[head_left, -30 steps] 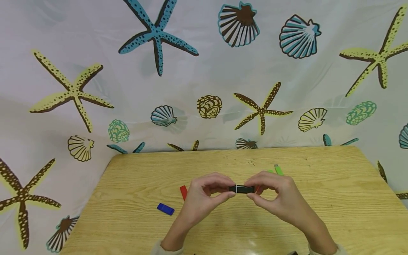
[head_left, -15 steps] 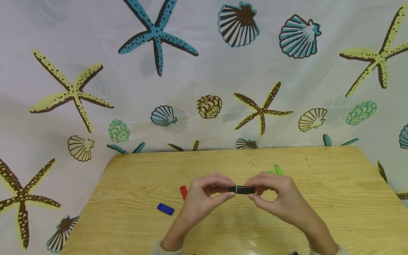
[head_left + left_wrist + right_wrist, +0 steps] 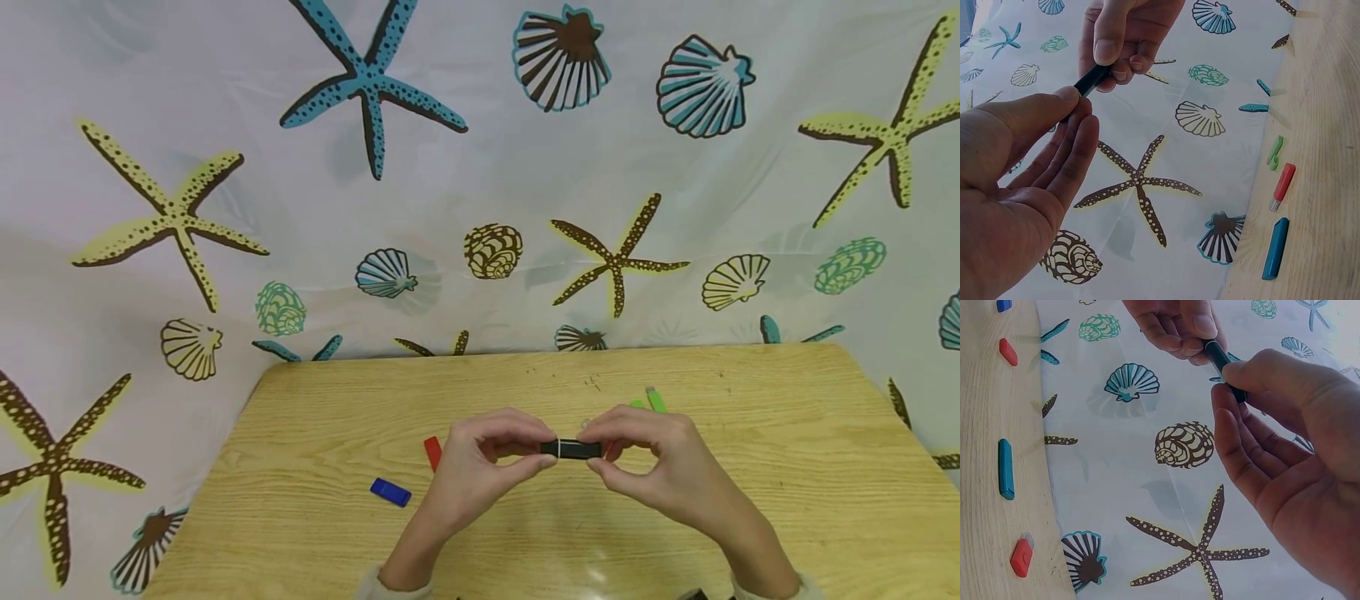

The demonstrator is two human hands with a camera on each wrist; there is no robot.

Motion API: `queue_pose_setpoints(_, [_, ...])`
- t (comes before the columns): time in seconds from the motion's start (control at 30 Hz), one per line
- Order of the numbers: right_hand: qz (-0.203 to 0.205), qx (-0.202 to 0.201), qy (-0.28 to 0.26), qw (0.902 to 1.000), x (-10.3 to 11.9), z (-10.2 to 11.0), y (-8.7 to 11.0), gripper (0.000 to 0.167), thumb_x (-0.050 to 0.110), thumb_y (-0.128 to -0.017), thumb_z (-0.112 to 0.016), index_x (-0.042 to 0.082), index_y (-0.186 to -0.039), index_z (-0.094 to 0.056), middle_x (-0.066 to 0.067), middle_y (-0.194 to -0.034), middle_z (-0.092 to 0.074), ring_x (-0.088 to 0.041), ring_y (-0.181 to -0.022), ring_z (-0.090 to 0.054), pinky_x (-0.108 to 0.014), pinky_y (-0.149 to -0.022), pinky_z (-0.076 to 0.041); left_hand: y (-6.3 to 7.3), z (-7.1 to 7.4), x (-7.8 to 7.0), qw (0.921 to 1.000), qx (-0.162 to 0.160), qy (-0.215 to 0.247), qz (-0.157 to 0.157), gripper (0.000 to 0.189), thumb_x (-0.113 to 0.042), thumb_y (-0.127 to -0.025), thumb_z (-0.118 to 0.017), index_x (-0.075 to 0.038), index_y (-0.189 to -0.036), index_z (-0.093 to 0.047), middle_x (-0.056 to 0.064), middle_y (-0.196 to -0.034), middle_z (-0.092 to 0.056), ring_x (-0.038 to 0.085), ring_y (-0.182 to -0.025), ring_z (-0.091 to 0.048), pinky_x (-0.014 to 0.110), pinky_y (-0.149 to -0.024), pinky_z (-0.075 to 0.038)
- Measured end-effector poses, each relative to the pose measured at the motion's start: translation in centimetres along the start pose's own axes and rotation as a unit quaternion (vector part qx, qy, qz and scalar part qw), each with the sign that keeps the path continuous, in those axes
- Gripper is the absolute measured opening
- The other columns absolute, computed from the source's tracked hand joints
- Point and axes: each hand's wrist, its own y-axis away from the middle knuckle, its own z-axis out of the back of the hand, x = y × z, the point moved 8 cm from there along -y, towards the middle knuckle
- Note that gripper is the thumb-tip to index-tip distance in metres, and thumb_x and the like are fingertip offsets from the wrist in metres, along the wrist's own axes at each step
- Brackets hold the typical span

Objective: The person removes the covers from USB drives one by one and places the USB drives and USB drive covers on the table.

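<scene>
A black USB flash drive [image 3: 579, 450] with a thin pale line across it is held level above the table. My left hand [image 3: 487, 467] pinches its shorter left end between thumb and fingers. My right hand [image 3: 660, 462] grips the longer right end the same way. In the left wrist view, the drive [image 3: 1092, 80] spans the gap between both hands' fingertips. The right wrist view shows the drive [image 3: 1217, 357] partly covered by the right thumb. Whether the line is a cap seam or a slight gap, I cannot tell.
On the wooden table [image 3: 315, 417] lie a blue USB drive [image 3: 391, 492], a red cap [image 3: 432, 452] and a green USB drive [image 3: 656, 399] beside a green cap [image 3: 637, 404]. A red USB drive [image 3: 1022, 556] and a teal stick [image 3: 1006, 469] also lie there. Patterned cloth [image 3: 450, 192] hangs behind.
Both hands keep their grip on the black USB flash drive, with only a very slight shift to the right and downward. Nothing on the table has moved.
</scene>
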Motion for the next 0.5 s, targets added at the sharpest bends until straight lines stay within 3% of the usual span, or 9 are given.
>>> queue_pose_setpoints(0.3, [-0.004, 0.003, -0.009, 0.9999, -0.17, 0.01, 0.22, 0.036, -0.007, -0.084, -0.080, 0.018, -0.109, -0.077, 0.006, -0.106, -0.073, -0.011, -0.082, -0.069, -0.029, -0.070, -0.061, 0.17, -0.16, -0.20, 0.9999, 0.006, 0.000, -0.015, 0.016, 0.002, -0.089, -0.078, 0.000, -0.105, -0.078, 0.013, -0.104, -0.072, 0.024, -0.093, -0.073, 0.042, -0.083, -0.062])
queue_pose_setpoints(0.5, [-0.001, 0.005, -0.003, 1.0000, -0.09, 0.28, 0.17, 0.034, -0.007, -0.085, -0.080, 0.017, -0.110, -0.077, 0.004, -0.106, -0.073, -0.011, -0.082, -0.069, -0.029, -0.071, -0.061, 0.12, 0.20, -0.11, 1.0000, 0.001, 0.000, -0.005, 0.016, 0.000, -0.089, -0.079, 0.000, -0.105, -0.078, 0.013, -0.105, -0.073, 0.024, -0.094, -0.073, 0.043, -0.084, -0.062])
